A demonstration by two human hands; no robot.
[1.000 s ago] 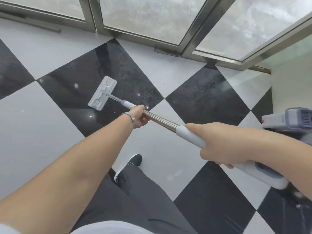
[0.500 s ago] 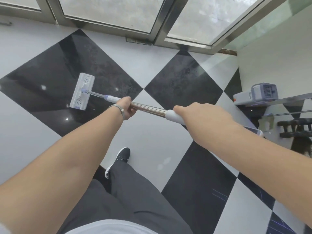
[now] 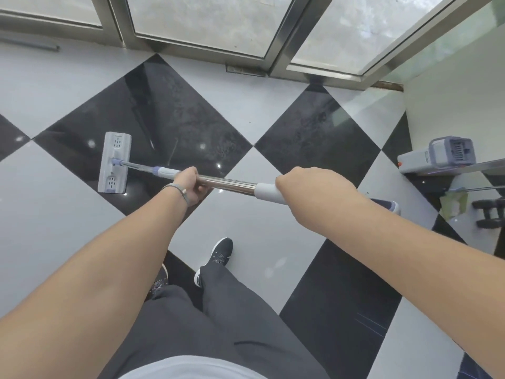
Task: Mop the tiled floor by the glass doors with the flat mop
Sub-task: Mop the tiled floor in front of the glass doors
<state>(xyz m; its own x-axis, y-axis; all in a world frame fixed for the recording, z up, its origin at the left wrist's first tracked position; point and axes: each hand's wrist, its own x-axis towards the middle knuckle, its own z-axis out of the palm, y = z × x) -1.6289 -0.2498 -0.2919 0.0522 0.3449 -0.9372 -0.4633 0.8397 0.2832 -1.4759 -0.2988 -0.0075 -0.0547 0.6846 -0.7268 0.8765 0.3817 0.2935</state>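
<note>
Grey-white, the flat mop [image 3: 114, 162] head lies on a black tile of the tiled floor [image 3: 62, 214] at our far left; our left hand [image 3: 189, 184] grasps its steel pole, our right hand [image 3: 308, 187] clenches the white grip, glass doors [image 3: 207, 20] ahead

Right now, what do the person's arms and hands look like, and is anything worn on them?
Both forearms are bare, with no sleeves in view and no gloves. The left hand has a thin silver-coloured bracelet at the wrist. The right hand wears nothing visible.
</note>
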